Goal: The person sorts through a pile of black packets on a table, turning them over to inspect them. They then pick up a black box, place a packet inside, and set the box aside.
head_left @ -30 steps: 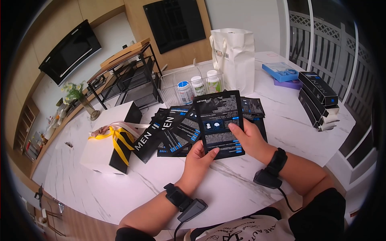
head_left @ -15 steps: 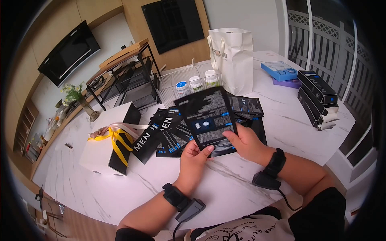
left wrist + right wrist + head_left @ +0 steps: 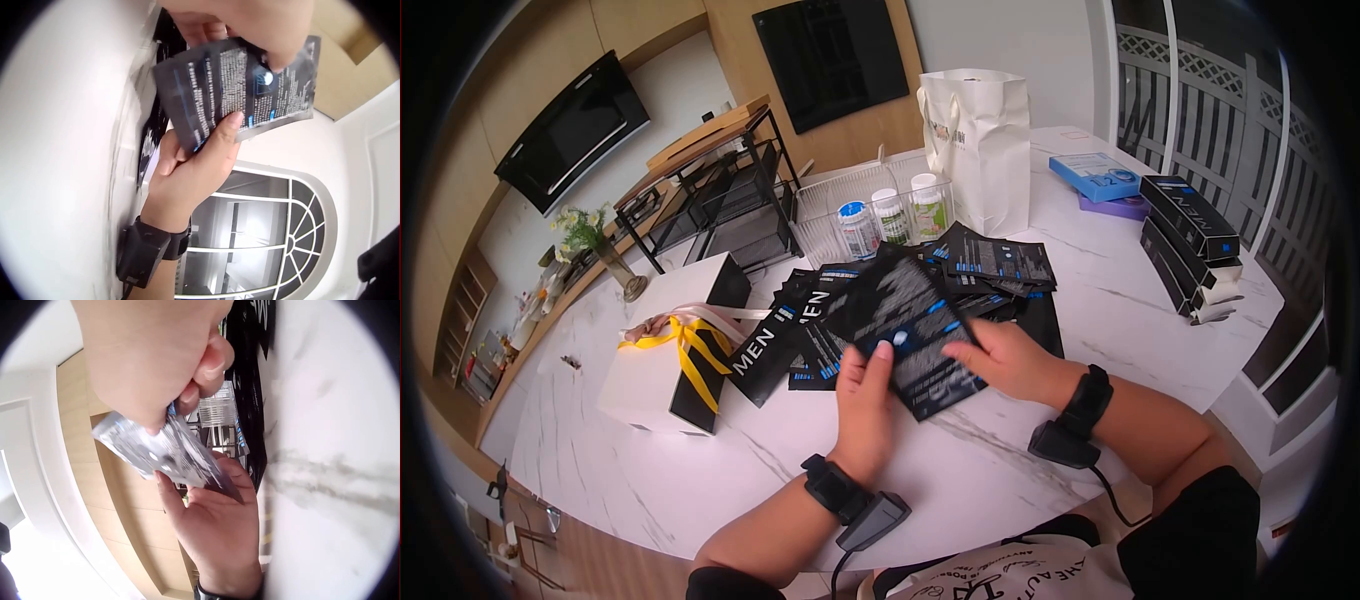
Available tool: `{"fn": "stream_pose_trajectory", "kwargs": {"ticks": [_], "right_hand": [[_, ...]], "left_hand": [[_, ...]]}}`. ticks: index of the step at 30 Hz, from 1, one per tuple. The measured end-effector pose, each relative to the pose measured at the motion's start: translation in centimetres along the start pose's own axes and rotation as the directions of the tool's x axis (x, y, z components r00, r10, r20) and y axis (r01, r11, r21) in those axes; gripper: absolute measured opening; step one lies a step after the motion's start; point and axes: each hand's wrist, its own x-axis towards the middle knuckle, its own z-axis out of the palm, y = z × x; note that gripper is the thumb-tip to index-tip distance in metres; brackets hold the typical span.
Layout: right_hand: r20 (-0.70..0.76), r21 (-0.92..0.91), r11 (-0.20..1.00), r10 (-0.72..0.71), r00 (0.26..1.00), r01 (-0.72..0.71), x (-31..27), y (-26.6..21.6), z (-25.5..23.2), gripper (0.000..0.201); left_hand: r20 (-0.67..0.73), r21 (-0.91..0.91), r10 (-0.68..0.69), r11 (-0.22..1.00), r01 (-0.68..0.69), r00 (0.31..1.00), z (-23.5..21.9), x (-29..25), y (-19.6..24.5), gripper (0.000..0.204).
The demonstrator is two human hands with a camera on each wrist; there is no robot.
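Note:
Both hands hold one flat black sachet [image 3: 915,310], printed with pale text and blue marks, above the near side of the table. My left hand [image 3: 865,410] pinches its left edge, thumb on the printed face. On the opposite edge, my right hand [image 3: 1010,360] grips it with the thumb on top and the fingers behind. The left wrist view shows the sachet [image 3: 219,87] slanted between the two hands. From the right wrist, its printed face [image 3: 150,450] looks washed out by glare. Behind it lies a spread of similar black sachets [image 3: 1005,262], some marked MEN.
A white and black box [image 3: 650,370] with yellow and pink ribbons stands left. Beyond the sachets are a clear bin [image 3: 820,215] with several bottles and a white paper bag [image 3: 990,150]. Black boxes [image 3: 1190,220] and a blue box [image 3: 1095,175] sit at right.
The sachet has tipped from nearly upright to a strong leftward slant and come lower. My left hand has shifted up and left along its edge; my right hand has moved slightly left.

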Motion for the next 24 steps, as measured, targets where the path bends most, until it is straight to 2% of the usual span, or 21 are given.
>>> {"fn": "stream_pose_trajectory", "kwargs": {"ticks": [1, 2, 3, 5, 6, 7, 9, 10, 11, 13, 14, 15, 17, 18, 19, 21, 22, 24], "right_hand": [[0.158, -0.06, 0.998, 0.041, 0.987, -0.032, -0.1, -0.4, -0.1, 0.027], [0.232, 0.004, 0.999, 0.04, 0.972, -0.042, -0.2, -0.4, 0.0, 0.029], [0.233, 0.004, 0.999, 0.04, 0.972, -0.042, -0.3, -0.1, 0.2, 0.029], [0.223, 0.138, 0.988, 0.042, 0.974, -0.074, -0.2, 0.4, 0.5, 0.029], [0.118, 0.387, 0.919, 0.035, 0.992, -0.078, -0.1, 0.2, 0.7, 0.026], [0.118, 0.387, 0.919, 0.035, 0.992, -0.078, 0.2, 0.3, 0.6, 0.026], [-0.059, 0.48, 0.876, 0.086, 0.995, -0.047, 0.8, 0.9, 0.1, 0.023], [-0.001, 0.43, 0.896, 0.127, 0.992, -0.114, 0.8, 1.4, -0.4, 0.021], [0.0, 0.43, 0.896, 0.127, 0.992, -0.115, 0.8, 1.5, -0.3, 0.021], [0.021, 0.424, 0.899, 0.111, 0.994, -0.11, 0.7, 1.5, 0.1, 0.02], [0.091, 0.402, 0.896, 0.163, 0.982, -0.186, 0.5, 1.7, 0.4, 0.021], [0.17, 0.357, 0.927, 0.054, 0.984, -0.113, 0.3, 1.9, 0.5, 0.024], [0.375, 0.156, 0.929, 0.259, 0.89, -0.336, 0.2, 0.1, -0.1, 0.027], [0.391, 0.122, 0.939, 0.253, 0.885, -0.322, 0.0, -0.3, -0.2, 0.028], [0.391, 0.123, 0.939, 0.253, 0.885, -0.323, 0.0, -0.5, -0.4, 0.028], [0.37, -0.067, 0.974, 0.228, 0.901, -0.219, 0.1, -0.7, -1.0, 0.028], [0.37, -0.067, 0.973, 0.228, 0.901, -0.219, 0.2, -0.6, -1.2, 0.028], [0.298, -0.259, 0.966, 0.101, 0.949, -0.021, 0.4, -0.3, -1.4, 0.028]], "left_hand": [[-0.055, -0.017, 0.013, 1.0, -0.014, 0.998, -0.2, 0.3, 0.0, 0.019], [-0.071, 0.0, -0.011, 1.0, 0.011, 0.997, -0.3, 0.4, 0.2, 0.019], [-0.087, 0.016, -0.036, 0.999, 0.037, 0.996, -0.3, 0.3, 0.4, 0.019], [-0.05, 0.062, -0.062, 0.996, 0.065, 0.997, -0.3, 0.3, 0.1, 0.019], [-0.013, 0.108, -0.091, 0.99, 0.092, 0.996, -0.4, 0.3, -0.1, 0.019], [0.039, 0.159, -0.134, 0.979, 0.127, 0.99, -0.4, 0.2, -0.3, 0.019], [0.11, 0.267, -0.23, 0.944, 0.194, 0.967, -0.3, -0.2, -0.4, 0.019], [0.104, 0.246, -0.252, 0.944, 0.221, 0.962, 0.0, -0.5, -0.3, 0.021], [0.104, 0.245, -0.252, 0.944, 0.221, 0.962, -0.1, -0.4, -0.5, 0.021], [0.133, 0.256, -0.186, 0.955, 0.148, 0.973, -0.5, -0.1, -0.9, 0.026], [0.132, 0.256, -0.186, 0.955, 0.148, 0.974, -0.5, -0.1, -0.9, 0.026], [0.102, 0.313, -0.159, 0.942, 0.12, 0.982, -0.5, 0.0, -0.6, 0.028], [0.045, 0.425, -0.099, 0.902, 0.07, 0.994, -0.5, 0.0, -0.3, 0.032], [0.068, 0.514, -0.053, 0.858, 0.011, 0.996, -0.7, 0.0, -0.5, 0.034], [0.067, 0.514, -0.054, 0.857, 0.011, 0.996, -0.9, 0.1, -0.7, 0.034], [0.173, 0.657, 0.0, 0.745, -0.116, 0.985, -1.1, 0.2, -1.0, 0.032], [0.173, 0.657, 0.0, 0.745, -0.115, 0.985, -1.2, 0.2, -1.1, 0.032], [0.254, 0.748, -0.04, 0.641, -0.17, 0.966, -1.4, 0.1, -1.3, 0.025]]}}
